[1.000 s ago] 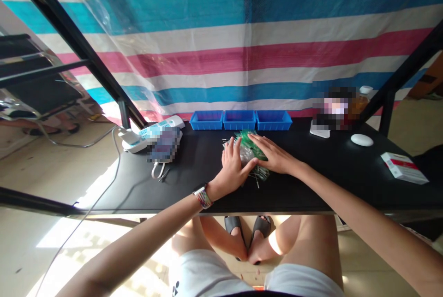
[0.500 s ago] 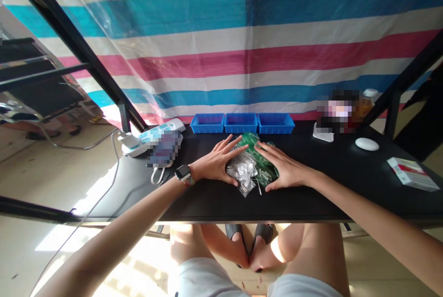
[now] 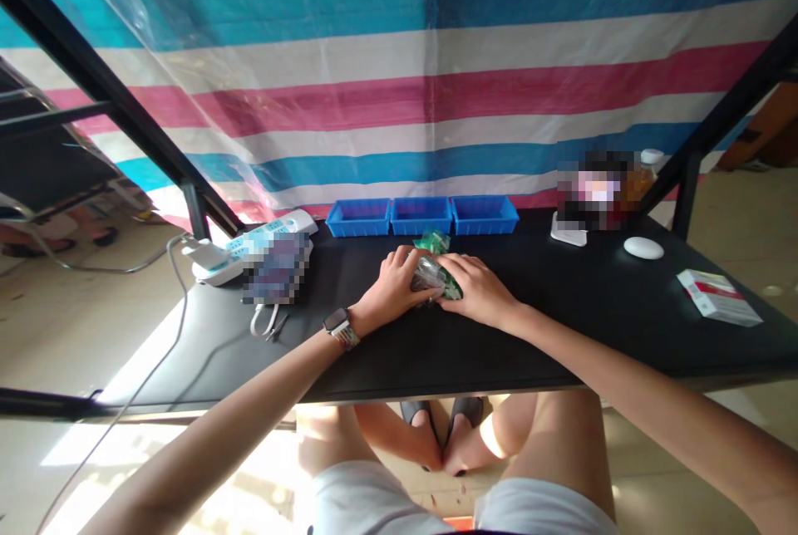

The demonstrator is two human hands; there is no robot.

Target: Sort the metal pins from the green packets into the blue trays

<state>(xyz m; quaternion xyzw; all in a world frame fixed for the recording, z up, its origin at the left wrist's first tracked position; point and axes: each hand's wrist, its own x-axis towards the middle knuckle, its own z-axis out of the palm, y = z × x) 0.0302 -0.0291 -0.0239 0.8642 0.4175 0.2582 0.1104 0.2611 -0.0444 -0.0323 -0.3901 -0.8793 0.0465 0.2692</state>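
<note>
A heap of small clear plastic bags with green circuit boards (image 3: 433, 269) lies on the black table (image 3: 561, 319), just in front of three blue bins (image 3: 422, 215). My left hand (image 3: 392, 286) curls round the heap from the left. My right hand (image 3: 477, 290) cups it from the right. Both hands press the bags together between them, so only the top of the pile shows. A watch sits on my left wrist.
A white power strip (image 3: 249, 246) with its cable lies at the table's left end, beside small pliers (image 3: 268, 323). On the right are a white stand (image 3: 567, 232), a white oval puck (image 3: 643, 247) and a red-and-white box (image 3: 716, 296). A striped tarp hangs behind.
My hands lay flat and spread on the scattered bags; they have since closed in from both sides and gathered the bags into a tight heap.
</note>
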